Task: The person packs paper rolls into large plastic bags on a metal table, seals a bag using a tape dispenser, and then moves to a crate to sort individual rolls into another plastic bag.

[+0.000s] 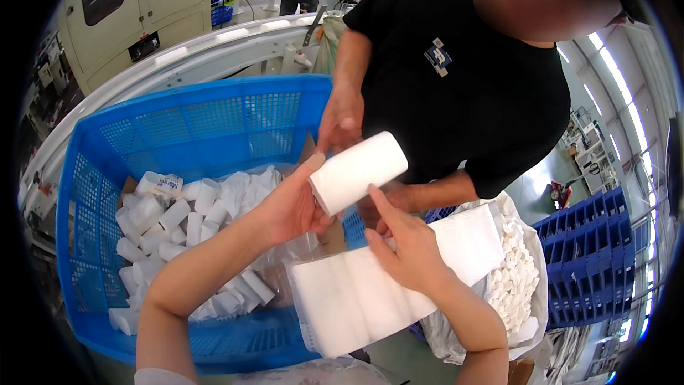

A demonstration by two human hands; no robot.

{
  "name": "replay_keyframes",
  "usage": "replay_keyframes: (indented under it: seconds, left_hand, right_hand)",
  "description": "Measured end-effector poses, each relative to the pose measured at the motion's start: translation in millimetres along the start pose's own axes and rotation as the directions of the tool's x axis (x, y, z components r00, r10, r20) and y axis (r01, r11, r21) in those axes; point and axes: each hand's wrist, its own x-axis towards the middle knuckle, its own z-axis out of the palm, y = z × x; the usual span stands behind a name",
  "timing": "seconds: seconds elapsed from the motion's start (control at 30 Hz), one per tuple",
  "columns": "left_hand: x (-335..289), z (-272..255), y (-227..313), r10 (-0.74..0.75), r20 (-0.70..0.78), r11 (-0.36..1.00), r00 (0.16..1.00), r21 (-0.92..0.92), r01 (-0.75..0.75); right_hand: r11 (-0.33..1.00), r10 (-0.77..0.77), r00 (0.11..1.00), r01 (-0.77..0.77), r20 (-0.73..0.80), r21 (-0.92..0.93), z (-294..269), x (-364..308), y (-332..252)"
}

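Note:
A white paper roll, smooth and coreless as far as its visible end shows, lies tilted in my left hand, whose thumb and fingers grip its lower left end. My right hand has its index finger stretched out to the roll's lower edge and its thumb apart, holding nothing. Below that hand is a long pack of white rolls in clear film, lying slantwise; what supports it is hidden. Close behind the roll, a co-worker's hand hangs near its upper left end, and their other hand is mostly covered.
A large blue plastic crate on the left holds many loose white rolls and clear film. The co-worker in a black shirt stands opposite. At right are a bag of small white pieces and stacked dark-blue crates.

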Motion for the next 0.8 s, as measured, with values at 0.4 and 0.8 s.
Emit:
replay_keyframes:
  seconds: [0.4,0.8]
  left_hand:
    - [-82.6,-79.7,-6.4,0.170,-0.378,0.980,0.910,0.161,-0.116]
    - [-107.8,-77.8,-43.7,0.303,-0.240,0.573,0.922,0.819,0.025]
  right_hand:
    - [0.892,0.414,0.910,-0.405,-0.002,0.198,-13.3,1.0,22.5]
    - [0.902,0.373,0.924,-0.382,-0.082,-0.203,-8.4,11.2,12.3]
